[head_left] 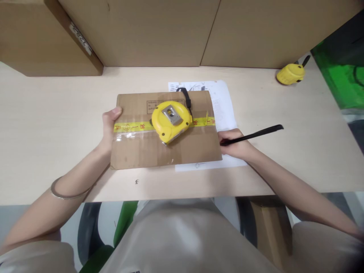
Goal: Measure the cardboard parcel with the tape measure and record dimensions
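Note:
A flat cardboard box with yellow printed tape is held a little above the desk, over a sheet of paper. My left hand grips its left edge, thumb on top. On the box lies a yellow tape measure with a metal clip and a black wrist strap. At the right edge of the box my right hand is closed around a slim black pen, which points out to the right. Part of its fingers is hidden behind the box.
Large cardboard boxes stand along the back of the desk. A second yellow tape measure sits at the back right, near a green surface. Below the desk edge are chair parts and a cardboard box.

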